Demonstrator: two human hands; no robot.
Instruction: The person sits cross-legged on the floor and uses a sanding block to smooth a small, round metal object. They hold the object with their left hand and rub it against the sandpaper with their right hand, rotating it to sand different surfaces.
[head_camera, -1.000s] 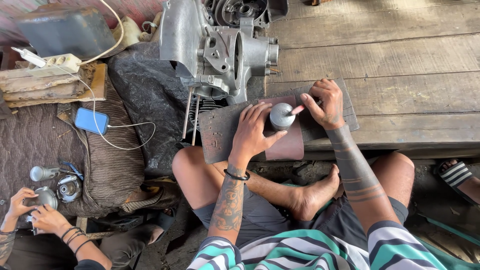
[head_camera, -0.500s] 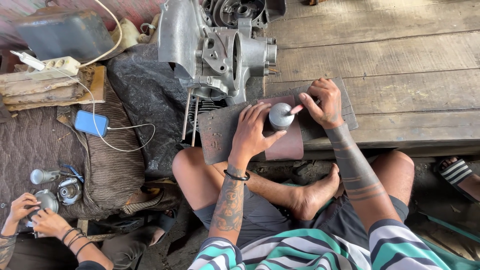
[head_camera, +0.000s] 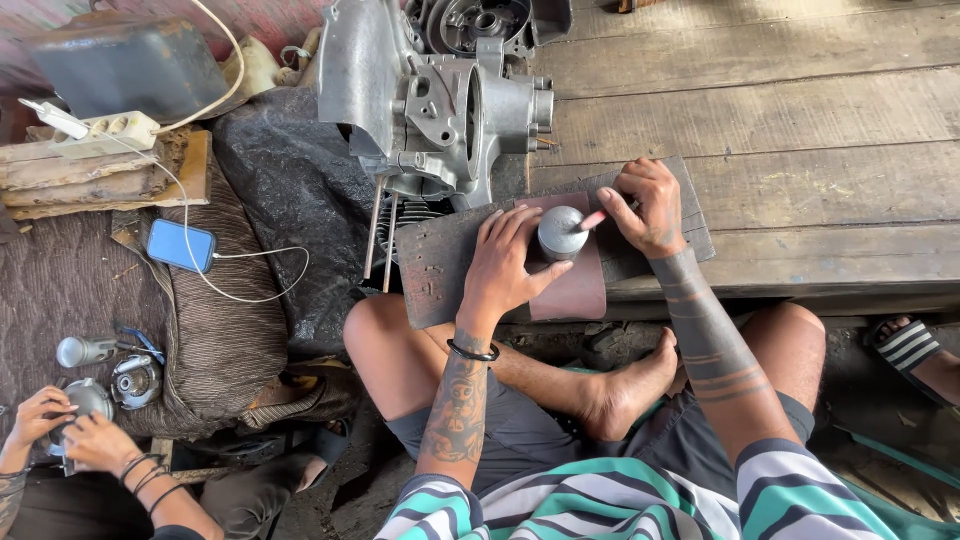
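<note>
While left hand steadies the piston, right hand pinches a tool.

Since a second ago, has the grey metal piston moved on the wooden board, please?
No. The piston sits at the same spot on the reddish sheet over the wooden board, steadied by the left hand.

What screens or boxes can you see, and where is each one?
Phone: lying flat on the brown cushion at the left, a rectangle with a blue screen and a white cable plugged in.
Power strip: on the wooden planks at the upper left, a long white block.
No boxes or labels show.
</note>
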